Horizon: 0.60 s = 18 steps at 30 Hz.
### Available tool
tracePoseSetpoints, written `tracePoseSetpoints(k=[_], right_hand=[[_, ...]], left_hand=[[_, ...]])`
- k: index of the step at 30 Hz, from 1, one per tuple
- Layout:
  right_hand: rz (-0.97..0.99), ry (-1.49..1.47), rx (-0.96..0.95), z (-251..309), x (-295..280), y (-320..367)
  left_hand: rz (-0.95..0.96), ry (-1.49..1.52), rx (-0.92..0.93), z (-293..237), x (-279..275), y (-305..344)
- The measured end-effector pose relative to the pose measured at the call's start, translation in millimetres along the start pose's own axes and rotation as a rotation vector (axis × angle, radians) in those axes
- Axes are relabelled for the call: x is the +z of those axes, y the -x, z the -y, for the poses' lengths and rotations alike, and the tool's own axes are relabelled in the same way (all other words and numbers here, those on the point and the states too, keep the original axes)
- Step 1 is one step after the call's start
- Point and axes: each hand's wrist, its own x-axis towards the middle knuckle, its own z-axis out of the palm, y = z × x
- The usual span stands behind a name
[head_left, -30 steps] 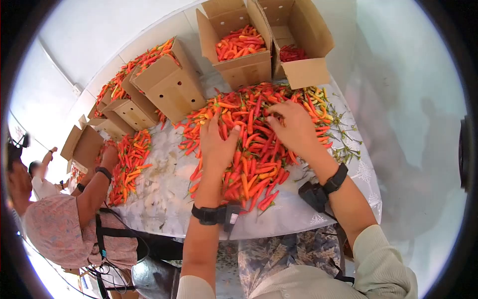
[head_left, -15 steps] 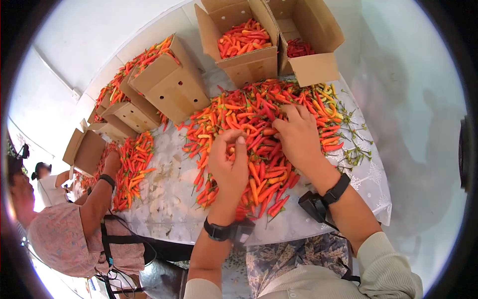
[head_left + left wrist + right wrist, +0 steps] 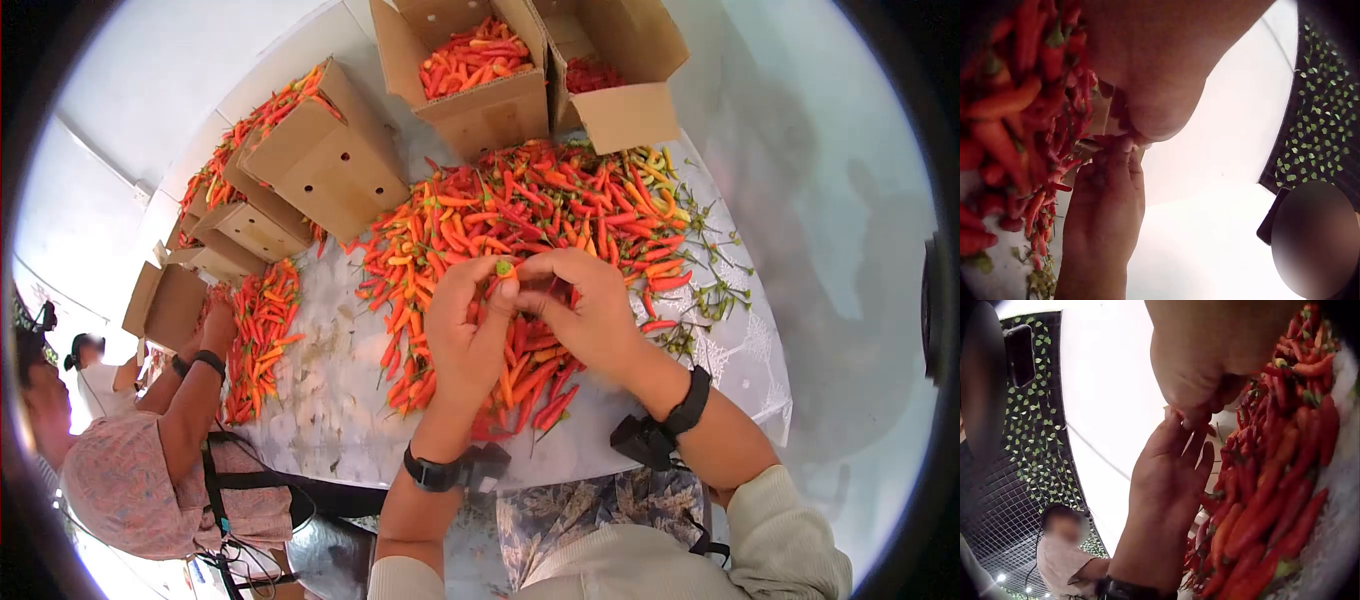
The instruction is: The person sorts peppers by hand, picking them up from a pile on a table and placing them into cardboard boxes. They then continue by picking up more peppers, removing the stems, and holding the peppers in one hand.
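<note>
A big heap of red and orange chillies (image 3: pixel 520 220) lies on a table under a white lace cloth (image 3: pixel 330 400). Both hands meet just above the heap's near side. My left hand (image 3: pixel 497 285) pinches one chilli (image 3: pixel 503 268) by its green stem end. My right hand (image 3: pixel 535 290) has its curled fingers closed on the same chilli from the right. In the left wrist view the left hand (image 3: pixel 1129 134) meets the right hand's fingers (image 3: pixel 1113 162) beside the chillies (image 3: pixel 1016 125). In the right wrist view the right hand (image 3: pixel 1200 422) pinches a red piece above the left hand (image 3: pixel 1166 481).
Open cardboard boxes stand behind the heap: one of orange-red chillies (image 3: pixel 470 90), one of dark red chillies (image 3: pixel 620 70), others at the left (image 3: pixel 320 160). Loose green stems (image 3: pixel 715 295) lie by the right edge. Another person (image 3: pixel 130 470) works at a second heap (image 3: pixel 260 320).
Both hands lay spread on the heap a second ago. The left hand picked out a chilli and lifted it, and the right hand drew in to meet it.
</note>
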Motion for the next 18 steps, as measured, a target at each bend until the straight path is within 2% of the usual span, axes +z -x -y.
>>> tracePoseSetpoints(k=[1,2,4,5,6,9,11,15,18], right_hand=[[-0.03,0.083,-0.115,-2.6,1.1,-0.4],[-0.06,0.009,-0.038,-1.1,1.0,0.7],[-0.121,-0.142,0.106,10.9,-2.3,-4.8],[-0.091,-0.159,0.098,11.1,-3.4,-6.4],[-0.061,-0.173,0.098,11.5,-6.0,-7.0],[0.062,-0.064,0.122,21.1,-14.3,-4.9],[0.135,0.039,0.093,21.0,-14.1,-4.9],[0.113,0.11,0.023,7.9,-12.1,-3.3],[0.124,0.017,0.037,5.2,-10.1,-3.5]], left_hand=[[-0.01,0.049,-0.004,-4.7,2.3,-0.8],[-0.023,0.097,-0.003,-7.5,3.4,-1.6],[-0.006,-0.018,0.058,-7.5,3.2,-1.1],[0.003,-0.075,0.087,-7.6,2.2,-0.7],[0.032,-0.313,0.211,-9.7,-2.5,-2.8],[0.068,-0.314,0.281,-10.8,-2.1,-5.5],[0.101,-0.29,0.24,-10.6,0.2,-2.0],[0.151,-0.286,0.289,-9.3,2.2,-3.2],[0.161,-0.271,0.281,-8.3,2.2,-3.3]])
